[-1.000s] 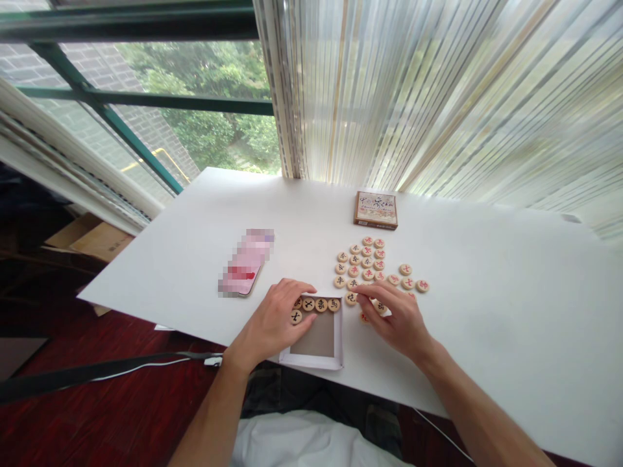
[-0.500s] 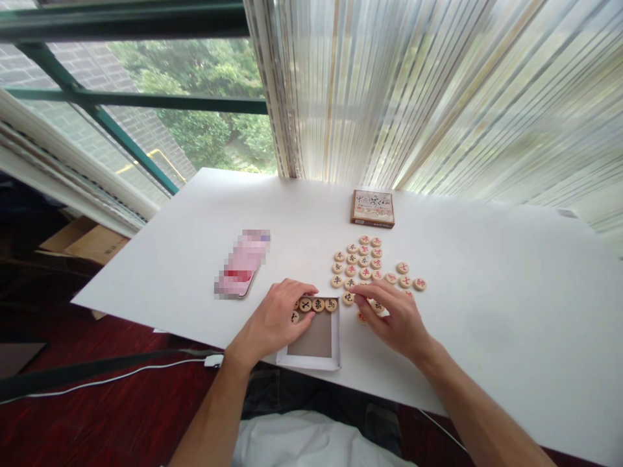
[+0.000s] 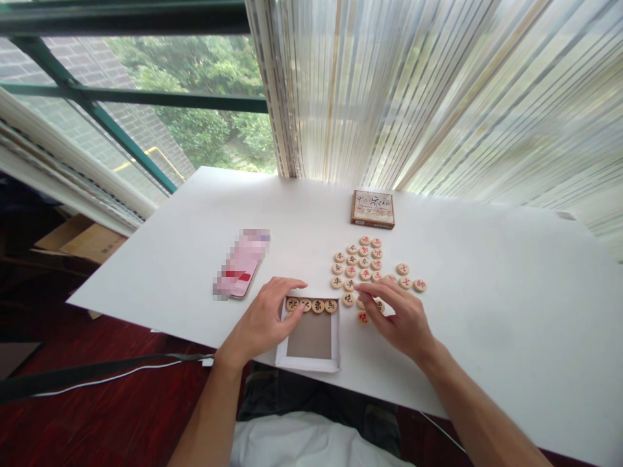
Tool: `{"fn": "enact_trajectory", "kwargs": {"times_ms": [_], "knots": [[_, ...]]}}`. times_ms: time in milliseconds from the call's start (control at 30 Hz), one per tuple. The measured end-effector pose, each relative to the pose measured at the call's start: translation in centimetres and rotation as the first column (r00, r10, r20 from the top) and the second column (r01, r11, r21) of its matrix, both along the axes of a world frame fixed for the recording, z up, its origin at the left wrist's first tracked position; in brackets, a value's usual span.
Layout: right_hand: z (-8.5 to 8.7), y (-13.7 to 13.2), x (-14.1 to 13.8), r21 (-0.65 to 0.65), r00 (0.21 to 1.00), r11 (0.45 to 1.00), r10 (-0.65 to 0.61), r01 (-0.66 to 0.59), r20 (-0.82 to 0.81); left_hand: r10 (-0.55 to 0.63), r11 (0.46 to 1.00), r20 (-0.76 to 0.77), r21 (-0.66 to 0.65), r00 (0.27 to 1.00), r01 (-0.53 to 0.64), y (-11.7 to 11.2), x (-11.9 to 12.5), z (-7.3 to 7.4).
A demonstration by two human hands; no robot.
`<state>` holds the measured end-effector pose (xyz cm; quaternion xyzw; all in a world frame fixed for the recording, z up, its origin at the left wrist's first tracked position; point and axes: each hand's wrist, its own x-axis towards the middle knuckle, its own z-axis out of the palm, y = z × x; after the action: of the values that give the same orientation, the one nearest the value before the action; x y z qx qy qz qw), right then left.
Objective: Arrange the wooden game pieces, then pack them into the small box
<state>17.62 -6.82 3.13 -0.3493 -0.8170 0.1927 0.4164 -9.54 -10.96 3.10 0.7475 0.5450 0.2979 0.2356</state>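
My left hand (image 3: 265,318) lies over the left side of a shallow white open box (image 3: 335,344), its thumb and forefinger spread apart. Its thumb rests at the row of Chinese chess pieces (image 3: 318,306) along the box's far wall, partly covering one. To the right of the box, my right hand (image 3: 402,318) hovers low over loose pieces, thumb and forefinger pinched together. What is between those fingertips, if anything, is hidden. Beside them lie a black-marked piece (image 3: 347,299), a red-marked piece (image 3: 363,317) and a partly covered one.
Several more round pieces (image 3: 365,262) lie beyond my right hand, with a few to its right (image 3: 405,283). A printed chess box (image 3: 372,209) stands farther back. A pink-screened phone (image 3: 242,266) lies left on the white table (image 3: 487,311); a cable (image 3: 117,371) hangs below.
My left hand has drawn slightly left, and its thumb uncovers more of the row's left end. My right fingertips have shifted a little right, showing more of the red-marked piece below.
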Motion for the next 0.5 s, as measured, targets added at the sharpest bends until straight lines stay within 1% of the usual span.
{"fn": "enact_trajectory", "kwargs": {"times_ms": [100, 233, 367, 500], "knots": [[0.2, 0.3, 0.4, 0.02, 0.999, 0.999, -0.051, 0.051, -0.019, 0.062, 0.998, 0.051, 0.006, 0.997, -0.063, 0.1, -0.6, -0.7], [0.5, 0.9, 1.5, 0.04, 0.98, 0.98, -0.192, 0.194, -0.047, 0.091, 0.996, 0.107, 0.01, 0.99, -0.092, 0.2, -1.3, -1.8], [0.8, 1.5, 2.7, 0.026, 0.935, 0.937, -0.345, 0.349, -0.085, 0.116, 0.993, 0.148, 0.017, 0.982, -0.119, 0.1, -1.7, -2.5], [1.0, 2.1, 3.4, -0.002, 0.874, 0.878, -0.476, 0.478, -0.095, 0.104, 0.994, 0.123, 0.005, 0.987, -0.106, 0.0, -1.8, -2.6]]}}
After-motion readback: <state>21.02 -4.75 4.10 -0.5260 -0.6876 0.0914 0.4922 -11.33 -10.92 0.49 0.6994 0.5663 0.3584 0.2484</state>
